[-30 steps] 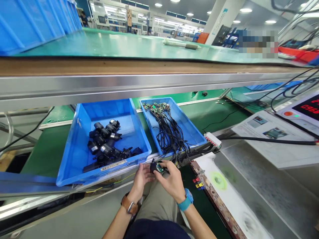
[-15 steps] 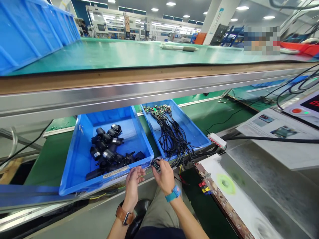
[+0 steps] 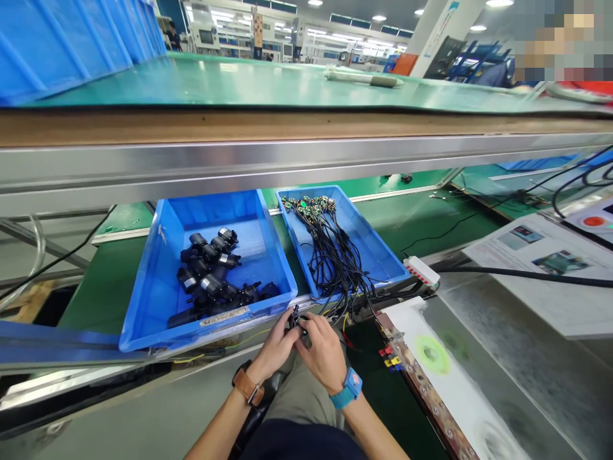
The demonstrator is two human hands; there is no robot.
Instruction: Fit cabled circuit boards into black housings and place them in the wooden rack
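Note:
A small black cylindrical part (image 3: pixel 297 319) is between my two hands, just in front of the bins. My left hand (image 3: pixel 278 342) grips it from the left, thumb and fingers closed on its side. From the right, my right hand (image 3: pixel 322 348) pinches the same part. Fingers cover much of it, so its exact kind is hard to make out. Ahead on the left, a blue bin (image 3: pixel 136 287) holds several black cylindrical housings (image 3: pixel 211 262). A second blue bin (image 3: pixel 378 246) beside it contains a bundle of black cables (image 3: pixel 335 255) with small green circuit boards (image 3: pixel 309 207) at their far ends.
A shelf with a metal front edge (image 3: pixel 287 160) crosses above the bins, carrying a pen (image 3: pixel 364 78) and blue crates (image 3: pixel 62 45). On the right are a printed sheet (image 3: pixel 541 268), a white power strip (image 3: pixel 421 271), a white board (image 3: pixel 445 364) and loose cables.
My left hand has moved from open to closed on the black part beside my right hand. The view has shifted slightly, with the shelf now higher in the picture.

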